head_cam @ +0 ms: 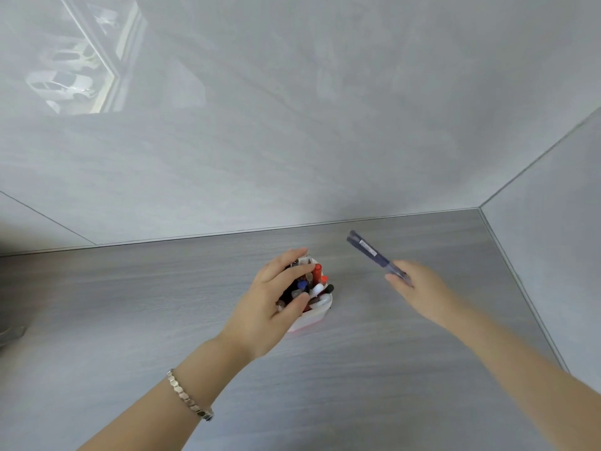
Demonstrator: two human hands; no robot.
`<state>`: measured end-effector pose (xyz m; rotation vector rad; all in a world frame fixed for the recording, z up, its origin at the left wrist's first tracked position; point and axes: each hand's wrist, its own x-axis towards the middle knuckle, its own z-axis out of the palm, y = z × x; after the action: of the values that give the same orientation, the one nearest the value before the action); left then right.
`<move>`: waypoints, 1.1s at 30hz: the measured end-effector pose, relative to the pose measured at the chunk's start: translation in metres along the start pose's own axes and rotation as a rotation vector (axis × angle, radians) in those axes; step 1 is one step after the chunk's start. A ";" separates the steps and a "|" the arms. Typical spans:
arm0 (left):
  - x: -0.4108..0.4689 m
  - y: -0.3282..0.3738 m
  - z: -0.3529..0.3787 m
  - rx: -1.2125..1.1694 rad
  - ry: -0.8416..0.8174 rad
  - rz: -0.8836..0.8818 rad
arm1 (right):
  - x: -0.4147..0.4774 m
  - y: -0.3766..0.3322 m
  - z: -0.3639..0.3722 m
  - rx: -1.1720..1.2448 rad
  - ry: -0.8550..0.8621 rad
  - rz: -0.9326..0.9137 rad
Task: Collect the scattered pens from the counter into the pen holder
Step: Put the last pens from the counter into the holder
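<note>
A white pen holder stands on the grey counter, packed with several pens with red, blue, black and white caps. My left hand is curled over the holder's left side, fingers on the pens in it. My right hand is raised to the right of the holder and grips two dark blue pens by one end. Their free ends point up and to the left, above the counter.
A glossy grey wall rises behind the counter, and a side wall closes the right corner. A dark object sits at the far left edge. A metal bracelet is on my left wrist.
</note>
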<state>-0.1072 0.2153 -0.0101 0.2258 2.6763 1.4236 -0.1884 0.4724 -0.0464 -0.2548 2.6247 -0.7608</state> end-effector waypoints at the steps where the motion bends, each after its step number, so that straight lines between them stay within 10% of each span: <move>1: 0.000 0.001 0.000 -0.013 -0.006 -0.001 | -0.013 -0.009 -0.009 0.066 0.037 -0.038; 18: -0.016 0.003 -0.004 -0.068 -0.020 -0.068 | -0.065 -0.118 -0.050 -0.129 0.019 -0.190; 33: -0.017 0.000 0.005 0.004 0.070 -0.215 | -0.013 -0.124 0.024 0.414 0.076 -0.150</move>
<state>-0.0892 0.2162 -0.0125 -0.1110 2.6605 1.3850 -0.1591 0.3606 0.0068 -0.3084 2.4608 -1.3627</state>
